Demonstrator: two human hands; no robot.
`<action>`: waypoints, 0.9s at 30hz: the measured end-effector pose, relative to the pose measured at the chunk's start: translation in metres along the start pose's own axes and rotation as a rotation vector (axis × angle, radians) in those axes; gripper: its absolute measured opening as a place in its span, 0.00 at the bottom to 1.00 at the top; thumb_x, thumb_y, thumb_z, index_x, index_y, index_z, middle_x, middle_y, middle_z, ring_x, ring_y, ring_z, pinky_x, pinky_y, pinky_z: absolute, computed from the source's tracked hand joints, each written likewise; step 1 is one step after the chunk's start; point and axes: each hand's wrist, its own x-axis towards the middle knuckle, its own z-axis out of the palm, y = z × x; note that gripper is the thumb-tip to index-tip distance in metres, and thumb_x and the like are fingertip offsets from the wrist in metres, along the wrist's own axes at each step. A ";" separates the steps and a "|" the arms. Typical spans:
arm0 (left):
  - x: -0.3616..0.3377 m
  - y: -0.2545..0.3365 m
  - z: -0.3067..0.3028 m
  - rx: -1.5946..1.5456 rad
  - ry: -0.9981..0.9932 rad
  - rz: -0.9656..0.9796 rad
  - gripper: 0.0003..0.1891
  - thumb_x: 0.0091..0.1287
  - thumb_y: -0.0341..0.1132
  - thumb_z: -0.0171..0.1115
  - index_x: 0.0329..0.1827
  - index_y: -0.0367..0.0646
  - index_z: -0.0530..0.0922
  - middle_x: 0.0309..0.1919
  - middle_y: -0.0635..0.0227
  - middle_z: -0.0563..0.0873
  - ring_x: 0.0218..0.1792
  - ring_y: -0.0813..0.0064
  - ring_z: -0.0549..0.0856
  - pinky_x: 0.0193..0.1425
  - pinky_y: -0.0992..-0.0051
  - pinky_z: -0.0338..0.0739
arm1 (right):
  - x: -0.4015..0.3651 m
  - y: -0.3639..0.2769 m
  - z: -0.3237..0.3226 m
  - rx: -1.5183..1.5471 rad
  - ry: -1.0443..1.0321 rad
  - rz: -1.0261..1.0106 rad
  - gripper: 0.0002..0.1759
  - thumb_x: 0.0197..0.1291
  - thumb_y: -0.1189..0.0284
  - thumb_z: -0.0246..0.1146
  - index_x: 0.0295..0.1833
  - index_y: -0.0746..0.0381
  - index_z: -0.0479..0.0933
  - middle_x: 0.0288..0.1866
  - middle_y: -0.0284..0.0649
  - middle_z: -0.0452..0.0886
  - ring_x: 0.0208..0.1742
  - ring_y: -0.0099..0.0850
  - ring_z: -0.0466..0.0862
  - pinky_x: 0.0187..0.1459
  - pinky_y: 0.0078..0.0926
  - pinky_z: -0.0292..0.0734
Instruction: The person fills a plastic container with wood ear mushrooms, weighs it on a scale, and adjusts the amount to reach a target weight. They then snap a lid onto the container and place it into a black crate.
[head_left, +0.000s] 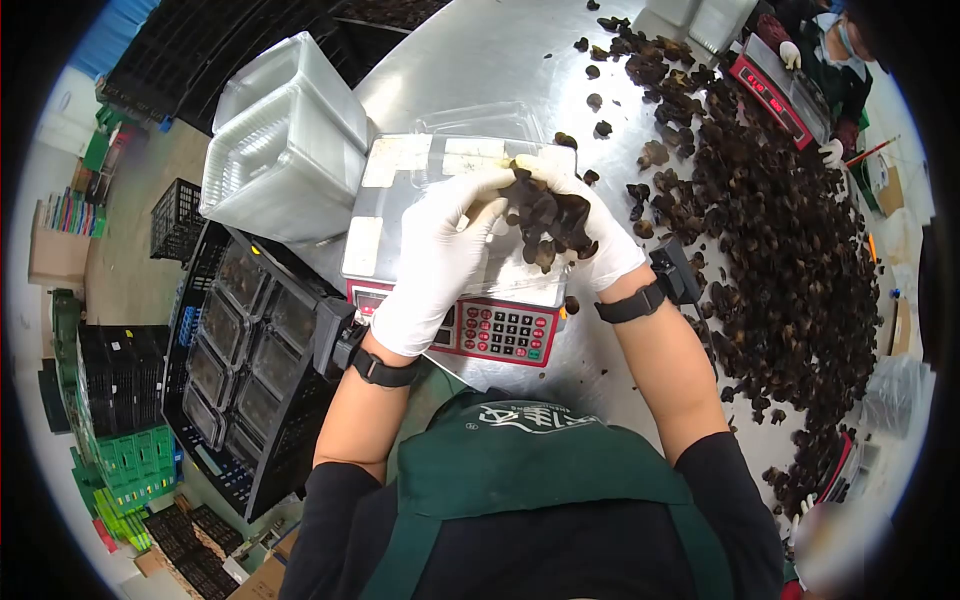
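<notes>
Both my hands wear white gloves and meet above the steel plate of a red digital scale (375, 240). A clump of dark brown wood-ear-like pieces (545, 215) hangs between them. My right hand (600, 235) is closed around the clump from its right side. On the left, my left hand (445, 235) has its fingers curled against the clump's upper left edge, and its thumb is bent inward. A clear plastic tray (480, 120) lies at the far edge of the scale, partly behind my hands.
Stacked clear containers (285, 160) stand left of the scale. A black crate (255, 480) with filled boxes is lower left. A large dark pile (780, 240) covers the table's right side. A co-worker (845, 60) with a second scale (770, 95) is at upper right.
</notes>
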 end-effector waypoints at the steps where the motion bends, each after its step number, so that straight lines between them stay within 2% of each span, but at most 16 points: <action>1: 0.000 0.001 -0.002 -0.019 -0.012 -0.034 0.17 0.63 0.23 0.70 0.55 0.43 0.85 0.34 0.71 0.88 0.31 0.84 0.82 0.37 0.81 0.78 | -0.004 -0.003 0.004 0.019 0.000 -0.020 0.27 0.71 0.49 0.57 0.61 0.60 0.79 0.40 0.37 0.87 0.27 0.22 0.84 0.20 0.19 0.76; 5: -0.001 -0.003 -0.002 -0.038 -0.028 -0.038 0.17 0.63 0.24 0.70 0.55 0.44 0.85 0.34 0.70 0.88 0.32 0.83 0.83 0.38 0.80 0.79 | -0.012 -0.009 0.013 0.061 -0.051 -0.097 0.26 0.71 0.52 0.59 0.62 0.60 0.79 0.46 0.37 0.86 0.38 0.21 0.85 0.29 0.20 0.80; 7: -0.002 -0.005 0.001 -0.007 -0.013 -0.022 0.17 0.63 0.25 0.70 0.56 0.43 0.85 0.33 0.70 0.88 0.32 0.83 0.84 0.38 0.79 0.79 | -0.011 -0.008 0.008 0.054 -0.092 -0.076 0.24 0.70 0.52 0.61 0.60 0.59 0.79 0.46 0.36 0.86 0.39 0.23 0.85 0.30 0.23 0.80; 9: -0.003 -0.003 0.003 0.032 0.005 -0.028 0.18 0.63 0.25 0.69 0.56 0.43 0.84 0.32 0.69 0.87 0.32 0.81 0.84 0.39 0.78 0.80 | -0.007 -0.008 -0.001 0.032 -0.123 -0.002 0.23 0.67 0.51 0.63 0.56 0.57 0.80 0.43 0.36 0.85 0.36 0.28 0.84 0.27 0.29 0.79; 12: -0.005 0.002 0.009 0.129 0.031 -0.030 0.19 0.64 0.23 0.67 0.58 0.43 0.81 0.31 0.68 0.86 0.32 0.78 0.84 0.40 0.76 0.79 | 0.007 0.010 -0.002 0.110 0.058 -0.073 0.19 0.68 0.56 0.64 0.54 0.58 0.80 0.42 0.34 0.85 0.34 0.24 0.83 0.27 0.26 0.78; 15: -0.005 -0.001 0.013 0.258 0.043 0.035 0.20 0.65 0.21 0.64 0.60 0.43 0.78 0.31 0.66 0.85 0.32 0.78 0.84 0.41 0.77 0.79 | 0.004 0.011 0.005 0.052 0.001 -0.269 0.21 0.70 0.59 0.63 0.57 0.65 0.81 0.44 0.34 0.85 0.40 0.21 0.84 0.38 0.19 0.79; 16: -0.005 -0.002 0.014 0.283 0.046 0.050 0.20 0.65 0.20 0.64 0.60 0.43 0.77 0.30 0.66 0.84 0.31 0.77 0.84 0.41 0.76 0.79 | 0.005 0.011 0.001 -0.003 0.027 -0.223 0.20 0.70 0.60 0.64 0.56 0.65 0.81 0.43 0.33 0.84 0.39 0.19 0.82 0.39 0.17 0.78; 19: -0.005 -0.002 0.014 0.297 0.057 0.069 0.20 0.65 0.20 0.62 0.60 0.43 0.76 0.29 0.66 0.83 0.30 0.77 0.83 0.40 0.76 0.78 | 0.016 0.019 -0.003 -0.084 0.027 -0.320 0.19 0.70 0.60 0.64 0.55 0.64 0.82 0.42 0.32 0.83 0.38 0.18 0.80 0.39 0.17 0.77; 23: -0.008 -0.002 0.010 0.251 0.053 0.050 0.21 0.64 0.20 0.61 0.60 0.43 0.76 0.29 0.68 0.83 0.30 0.79 0.82 0.39 0.77 0.78 | 0.010 0.012 -0.003 -0.142 0.032 -0.280 0.17 0.70 0.62 0.64 0.54 0.64 0.82 0.40 0.30 0.83 0.38 0.16 0.79 0.39 0.17 0.76; 25: -0.012 0.001 0.004 0.216 0.059 0.005 0.20 0.63 0.21 0.61 0.59 0.43 0.77 0.28 0.67 0.82 0.30 0.75 0.82 0.37 0.74 0.77 | 0.007 0.012 -0.002 -0.180 0.036 -0.287 0.17 0.70 0.62 0.63 0.54 0.64 0.82 0.39 0.30 0.83 0.38 0.16 0.79 0.39 0.16 0.76; 26: -0.014 0.004 0.000 0.198 0.057 -0.017 0.20 0.63 0.21 0.62 0.58 0.42 0.77 0.28 0.66 0.81 0.30 0.73 0.82 0.37 0.73 0.77 | 0.013 0.016 -0.003 -0.306 0.010 -0.456 0.16 0.69 0.64 0.64 0.53 0.64 0.82 0.38 0.30 0.84 0.39 0.15 0.79 0.40 0.16 0.76; 27: -0.017 0.009 -0.009 0.228 0.036 -0.035 0.20 0.63 0.21 0.63 0.58 0.43 0.78 0.29 0.64 0.82 0.29 0.74 0.82 0.37 0.74 0.77 | 0.005 0.006 0.001 -0.461 0.017 -0.417 0.16 0.66 0.66 0.67 0.53 0.65 0.81 0.38 0.31 0.84 0.39 0.16 0.79 0.43 0.18 0.77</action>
